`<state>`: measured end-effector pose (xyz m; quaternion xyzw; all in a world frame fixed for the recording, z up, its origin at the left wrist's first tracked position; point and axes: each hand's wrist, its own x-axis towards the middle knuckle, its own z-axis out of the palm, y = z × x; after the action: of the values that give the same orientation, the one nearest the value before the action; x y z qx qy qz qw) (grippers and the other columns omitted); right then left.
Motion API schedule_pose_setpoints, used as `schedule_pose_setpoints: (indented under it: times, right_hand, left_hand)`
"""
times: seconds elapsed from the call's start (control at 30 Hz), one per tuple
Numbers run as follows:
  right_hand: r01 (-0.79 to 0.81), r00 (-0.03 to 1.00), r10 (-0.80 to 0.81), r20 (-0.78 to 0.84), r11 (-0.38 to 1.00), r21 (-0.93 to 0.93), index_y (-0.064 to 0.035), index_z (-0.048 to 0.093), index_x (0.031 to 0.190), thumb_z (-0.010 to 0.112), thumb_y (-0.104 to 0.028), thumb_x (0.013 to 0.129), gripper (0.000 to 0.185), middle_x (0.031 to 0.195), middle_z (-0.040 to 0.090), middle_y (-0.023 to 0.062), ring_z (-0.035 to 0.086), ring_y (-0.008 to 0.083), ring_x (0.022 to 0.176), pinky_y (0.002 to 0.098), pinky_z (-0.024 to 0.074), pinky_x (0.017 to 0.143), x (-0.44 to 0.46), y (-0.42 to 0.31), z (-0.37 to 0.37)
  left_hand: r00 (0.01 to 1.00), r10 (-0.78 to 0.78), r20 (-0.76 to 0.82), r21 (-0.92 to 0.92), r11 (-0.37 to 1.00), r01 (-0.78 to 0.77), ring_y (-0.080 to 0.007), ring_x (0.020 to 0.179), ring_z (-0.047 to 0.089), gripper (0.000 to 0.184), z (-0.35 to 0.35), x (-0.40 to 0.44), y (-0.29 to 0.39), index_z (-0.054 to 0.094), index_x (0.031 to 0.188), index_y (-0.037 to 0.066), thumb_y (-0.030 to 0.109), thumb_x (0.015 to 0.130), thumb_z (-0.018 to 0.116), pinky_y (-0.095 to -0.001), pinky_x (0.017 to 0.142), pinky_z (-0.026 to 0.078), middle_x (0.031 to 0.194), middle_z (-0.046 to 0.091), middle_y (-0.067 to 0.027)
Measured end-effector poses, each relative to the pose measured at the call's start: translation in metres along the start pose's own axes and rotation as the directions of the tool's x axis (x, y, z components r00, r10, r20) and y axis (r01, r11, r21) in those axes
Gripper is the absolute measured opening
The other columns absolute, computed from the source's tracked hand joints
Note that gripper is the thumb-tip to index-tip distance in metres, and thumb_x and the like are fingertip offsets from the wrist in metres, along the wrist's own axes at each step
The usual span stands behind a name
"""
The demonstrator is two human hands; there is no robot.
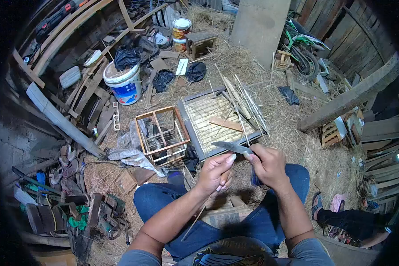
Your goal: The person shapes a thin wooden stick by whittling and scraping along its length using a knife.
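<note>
A knife [231, 146] with a broad grey blade is held in my right hand [268, 165], its tip pointing left and the thumb against the blade. Just left of it, my left hand [214, 174] is closed, with thumb and fingers pinched near the blade. A thin stick [193, 223] runs down from below my left hand across my lap; whether its upper end lies in that hand's grip is hard to see. Beyond the hands lies a framed slatted panel [199, 116] with a flat wood strip [225, 123] and a bundle of split sticks [240, 104] on it.
Left of the panel stands a small wooden frame cage [163, 135]. A white bucket [123, 84] is behind it. A wooden block [224, 217] sits between my legs. At the right, another person's leg [354, 222] reaches in below a slanted post [351, 93]. Tools [113, 217] lie lower left.
</note>
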<state>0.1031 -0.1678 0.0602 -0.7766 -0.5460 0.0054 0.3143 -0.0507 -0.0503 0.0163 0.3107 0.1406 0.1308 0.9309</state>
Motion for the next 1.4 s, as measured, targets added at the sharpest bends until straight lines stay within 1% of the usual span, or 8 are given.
schedule_pose_setpoints:
  times: [0.1,0.23,0.37,0.6,0.7,0.77,1.07,1.4]
  right_hand:
    - [0.100,0.995,-0.100,-0.010,0.995,0.006,-0.0107,0.061,0.082,0.064,-0.029,0.090,0.019,0.062,0.059,0.0106,0.062,0.0311,0.056,0.0424,0.0431,0.047,-0.001,0.002,0.000]
    - [-0.031,0.998,0.029,-0.062,0.999,-0.033,-0.0133,0.062,0.082,0.064,-0.029,0.089,0.018,0.062,0.060,0.0075,0.062,0.0287,0.054,0.0410,0.0437,0.046,0.007,0.012,-0.008]
    - [0.055,0.998,-0.055,-0.024,0.998,-0.027,-0.0149,0.064,0.082,0.065,-0.031,0.088,0.018,0.063,0.061,0.0061,0.062,0.0275,0.054,0.0404,0.0457,0.046,0.003,0.002,-0.003]
    - [0.083,0.997,-0.083,-0.004,0.996,0.014,-0.0132,0.065,0.084,0.064,-0.027,0.089,0.015,0.062,0.060,0.0086,0.062,0.0279,0.054,0.0406,0.0441,0.048,0.006,-0.001,-0.005]
    - [-0.037,0.999,0.037,0.025,0.999,0.018,-0.0131,0.065,0.084,0.065,-0.027,0.089,0.015,0.061,0.060,0.0089,0.062,0.0282,0.055,0.0406,0.0445,0.048,0.011,0.006,-0.003]
    - [0.105,0.994,-0.103,0.034,0.994,-0.036,-0.0151,0.065,0.086,0.063,-0.034,0.091,0.019,0.062,0.062,0.0066,0.063,0.0278,0.054,0.0406,0.0462,0.046,0.008,0.008,0.003]
    - [-0.019,1.000,0.019,0.019,1.000,0.006,-0.0132,0.064,0.084,0.062,-0.033,0.091,0.021,0.060,0.060,0.0093,0.062,0.0307,0.054,0.0425,0.0445,0.046,0.016,0.005,0.000]
    - [0.027,0.995,-0.024,-0.098,0.999,0.025,-0.0125,0.062,0.082,0.061,-0.032,0.092,0.022,0.061,0.060,0.0097,0.062,0.0321,0.055,0.0428,0.0447,0.047,0.013,0.011,0.009]
  left_hand:
    - [0.992,0.011,0.122,-0.091,0.996,0.001,-0.0070,0.033,0.033,0.030,-0.004,-0.002,-0.004,0.055,0.126,-0.002,0.015,0.104,0.045,-0.0228,0.034,0.031,0.047,0.040,0.0019]
    - [0.994,-0.056,0.089,-0.109,0.992,0.066,-0.0084,0.030,0.030,0.035,0.004,-0.003,0.000,0.048,0.136,0.001,0.013,0.104,0.042,-0.0243,0.034,0.030,0.043,0.035,0.0012]
    - [0.986,-0.073,0.152,0.002,0.997,0.073,-0.0074,0.032,0.030,0.040,-0.004,0.000,0.001,0.043,0.142,0.003,0.017,0.105,0.042,-0.0230,0.035,0.032,0.045,0.034,0.0027]
    - [0.993,-0.076,0.086,-0.072,0.994,0.082,-0.0088,0.031,0.029,0.035,0.002,0.002,0.004,0.048,0.137,0.006,0.015,0.105,0.041,-0.0241,0.034,0.029,0.044,0.036,0.0019]
    - [0.989,-0.052,0.139,-0.063,0.996,0.062,-0.0089,0.031,0.029,0.035,-0.007,0.006,0.001,0.047,0.139,0.010,0.015,0.105,0.039,-0.0238,0.035,0.030,0.044,0.035,0.0018]
    - [0.987,-0.102,0.124,-0.045,0.993,0.109,-0.0088,0.031,0.029,0.037,-0.009,0.006,0.000,0.045,0.141,0.013,0.015,0.105,0.039,-0.0236,0.034,0.030,0.044,0.034,0.0017]
    - [0.994,-0.049,0.094,-0.086,0.995,0.057,-0.0091,0.030,0.029,0.035,-0.004,0.005,0.006,0.044,0.136,0.000,0.016,0.105,0.039,-0.0238,0.033,0.029,0.043,0.035,0.0006]
    - [0.986,-0.120,0.119,-0.079,0.988,0.130,-0.0084,0.029,0.029,0.040,-0.010,0.004,0.007,0.040,0.144,0.006,0.017,0.105,0.040,-0.0228,0.034,0.030,0.044,0.034,0.0017]
